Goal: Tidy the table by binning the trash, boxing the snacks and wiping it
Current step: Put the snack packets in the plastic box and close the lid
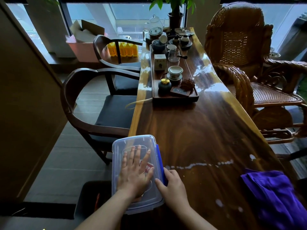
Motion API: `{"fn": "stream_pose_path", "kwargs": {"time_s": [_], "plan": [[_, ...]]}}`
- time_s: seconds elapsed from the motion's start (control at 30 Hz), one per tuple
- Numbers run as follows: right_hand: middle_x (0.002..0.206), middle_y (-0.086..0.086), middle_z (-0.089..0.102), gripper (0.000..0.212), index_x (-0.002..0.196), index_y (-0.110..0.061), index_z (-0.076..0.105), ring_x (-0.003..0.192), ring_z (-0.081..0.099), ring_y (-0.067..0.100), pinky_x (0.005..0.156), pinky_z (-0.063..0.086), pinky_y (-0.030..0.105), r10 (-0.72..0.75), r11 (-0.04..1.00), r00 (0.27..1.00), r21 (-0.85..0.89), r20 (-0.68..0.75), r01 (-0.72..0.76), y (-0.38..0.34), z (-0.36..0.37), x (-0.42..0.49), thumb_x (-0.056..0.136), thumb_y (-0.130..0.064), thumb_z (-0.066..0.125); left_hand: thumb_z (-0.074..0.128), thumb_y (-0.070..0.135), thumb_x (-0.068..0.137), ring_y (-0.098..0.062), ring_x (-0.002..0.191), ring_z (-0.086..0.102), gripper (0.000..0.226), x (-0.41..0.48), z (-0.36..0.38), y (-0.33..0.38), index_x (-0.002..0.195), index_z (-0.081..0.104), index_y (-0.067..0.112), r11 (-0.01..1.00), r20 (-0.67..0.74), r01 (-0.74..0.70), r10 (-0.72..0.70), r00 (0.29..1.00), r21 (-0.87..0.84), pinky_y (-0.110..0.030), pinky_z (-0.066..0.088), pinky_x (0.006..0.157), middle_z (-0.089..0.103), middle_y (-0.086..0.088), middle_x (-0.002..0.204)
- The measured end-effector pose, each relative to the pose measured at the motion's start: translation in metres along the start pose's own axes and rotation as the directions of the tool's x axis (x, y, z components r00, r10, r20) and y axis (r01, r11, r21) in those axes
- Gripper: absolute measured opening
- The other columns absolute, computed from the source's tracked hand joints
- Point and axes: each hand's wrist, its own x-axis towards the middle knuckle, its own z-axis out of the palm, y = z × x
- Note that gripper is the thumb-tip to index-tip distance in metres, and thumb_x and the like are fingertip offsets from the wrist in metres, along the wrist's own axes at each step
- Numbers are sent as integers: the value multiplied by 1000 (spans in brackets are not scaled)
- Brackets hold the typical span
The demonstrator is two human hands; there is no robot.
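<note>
The clear plastic box (132, 141) sits lidded at the counter's (199, 130) near left edge. The left hand (135, 171) presses flat on its lid, fingers straight and spread. The right hand (172, 185) curls around the blue latch (158, 156) on the box's right side. A purple cloth (272, 196) lies well apart to the right.

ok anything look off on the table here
The box hangs past the table's left edge, over the bin. Pale streaks cross the wood near the cloth; spill or glare, cannot tell.
</note>
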Motion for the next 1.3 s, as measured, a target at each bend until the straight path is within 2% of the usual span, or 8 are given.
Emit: {"fn": "stream_pose_path", "kwargs": {"time_s": [0.13,0.57,0.73,0.87,0.97,1.07,1.2,1.3], "plan": [[114,-15,48,65,148,-29,36,102,53,2,72,42,6,-46,999,998,-24,36,47,-1,5,-7,92,-41,66,18,62,96,-21,149,-22,68,0,2,0,156,-2,37,1000,5,2,-2,1000,10,-53,-3,121,-8,-5,166],[129,-10,45,70,155,-25,22,108,47,1,84,37,12,-17,996,997,-91,75,24,-3,6,-8,97,-43,57,10,61,97,-23,145,-31,66,1,3,1,152,-16,36,1000,48,-4,2,999,23,-51,-15,118,-22,-4,161],[151,-2,35,74,155,-19,25,133,37,16,112,35,28,-111,956,993,-269,41,118,-9,1,-1,94,-46,58,26,54,99,-16,147,-26,66,3,-11,-1,156,0,32,988,42,2,4,999,-153,-42,-20,119,-15,3,163],[157,3,38,66,151,-23,35,145,33,29,116,34,45,-445,755,895,-538,-1,375,-33,5,20,96,-58,47,45,38,98,-11,152,1,66,-17,-30,-17,156,18,19,880,-153,22,-108,982,-474,-35,-2,123,7,7,162],[168,-2,-1,68,156,-39,8,154,-8,28,123,5,53,-457,666,866,-566,205,486,-54,23,53,97,-69,20,40,33,100,-13,151,9,57,-42,-30,-34,154,27,16,849,-181,106,-230,956,-517,-44,14,123,20,1,162],[163,-7,-25,67,154,-45,-11,146,-34,20,122,-9,54,-419,642,854,-565,308,519,-58,39,76,95,-72,6,46,25,101,-18,146,27,50,-57,-25,-50,150,36,16,763,-82,242,-359,930,-600,-44,33,116,32,-4,159],[165,-1,-21,72,154,-44,-13,146,-34,19,120,-12,53,-402,607,866,-621,298,496,-51,49,82,92,-78,-1,49,38,99,-17,127,48,53,-67,-16,-66,148,38,19,646,47,377,-467,883,-664,-32,42,95,46,-5,146],[165,-1,-20,73,155,-42,-10,147,-31,21,120,-13,54,-403,592,866,-637,296,493,-50,51,81,92,-78,0,49,47,98,-25,126,53,53,-58,-14,-73,144,46,21,330,385,611,-542,747,-720,-42,43,105,55,-7,140]]}}
